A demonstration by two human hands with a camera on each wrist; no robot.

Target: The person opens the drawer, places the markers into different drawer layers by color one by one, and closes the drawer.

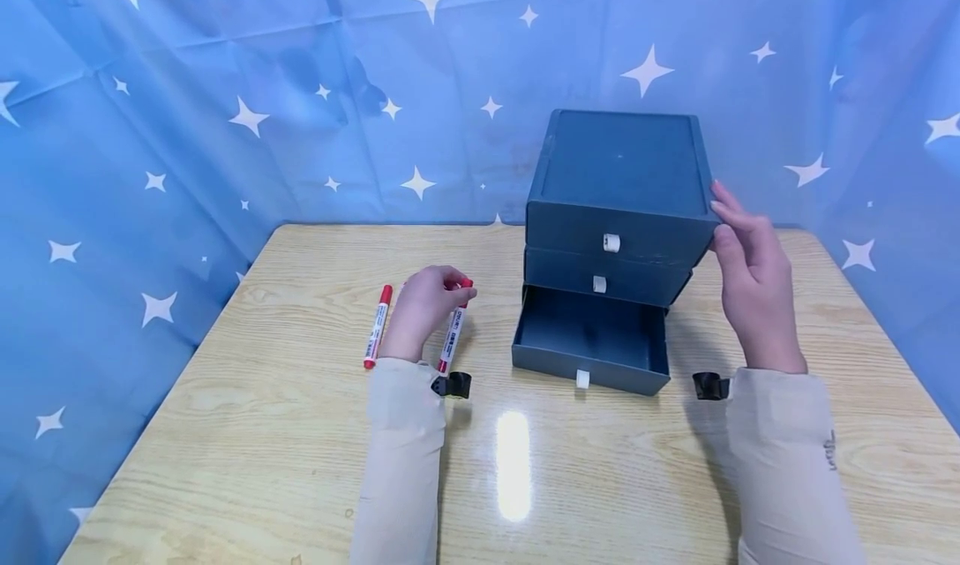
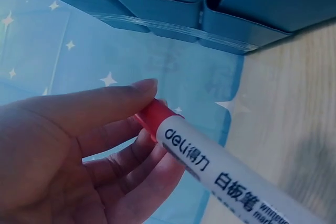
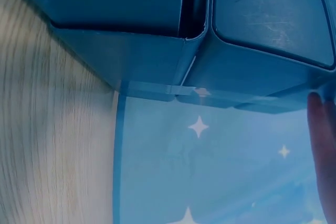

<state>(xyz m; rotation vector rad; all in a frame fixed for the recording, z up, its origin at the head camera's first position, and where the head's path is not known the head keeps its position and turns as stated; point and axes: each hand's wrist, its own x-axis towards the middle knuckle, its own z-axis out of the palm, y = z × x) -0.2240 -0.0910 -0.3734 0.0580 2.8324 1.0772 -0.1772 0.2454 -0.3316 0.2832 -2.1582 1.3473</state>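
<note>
My left hand (image 1: 422, 305) pinches a whiteboard marker (image 1: 453, 333) by its red cap (image 2: 157, 118), between thumb and fingers. The white barrel with its printed label slants away from the palm in the left wrist view. A second red-capped whiteboard marker (image 1: 378, 328) lies on the table, left of that hand. With its fingertips, my right hand (image 1: 756, 286) touches the right side of a dark blue drawer cabinet (image 1: 624, 163) near the upper front corner. The cabinet's bottom drawer (image 1: 585, 363) is pulled out and bare inside; the two above are closed. One finger (image 3: 321, 140) shows in the right wrist view.
Small white knobs mark the drawer fronts, such as the top knob (image 1: 611, 242). The wooden table (image 1: 247, 432) has a bright reflection near its middle. A blue curtain (image 1: 300, 165) with white stars hangs behind and beside it. Clear tape (image 3: 157, 88) runs along the cabinet's side.
</note>
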